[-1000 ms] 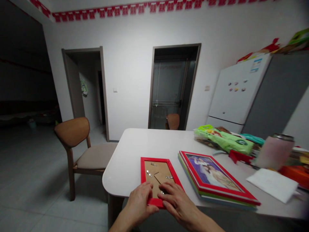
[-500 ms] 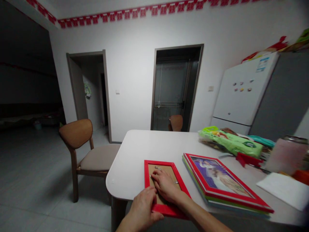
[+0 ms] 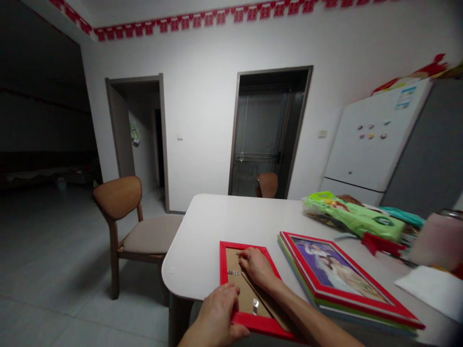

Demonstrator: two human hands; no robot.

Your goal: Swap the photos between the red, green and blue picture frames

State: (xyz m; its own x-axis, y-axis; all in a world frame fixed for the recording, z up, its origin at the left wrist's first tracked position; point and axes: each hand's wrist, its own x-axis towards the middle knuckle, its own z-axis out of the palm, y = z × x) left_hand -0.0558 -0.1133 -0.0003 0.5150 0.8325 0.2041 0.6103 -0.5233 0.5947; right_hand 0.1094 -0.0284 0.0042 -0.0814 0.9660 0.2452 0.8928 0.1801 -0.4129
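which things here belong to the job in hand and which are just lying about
Likely in use:
left hand, right hand
red frame, face down, with backing board and metal clips
perhaps the frame stack

Apparently unrelated:
green packet
pink container
white sheet

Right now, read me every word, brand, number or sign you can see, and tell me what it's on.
No text is clear enough to quote.
Sticker on the refrigerator: print too small.
Green packet: marking in its dark emblem too blurred.
Red wall border: repeated marks, too blurred.
Backing of the nearer red frame: no lettering visible.
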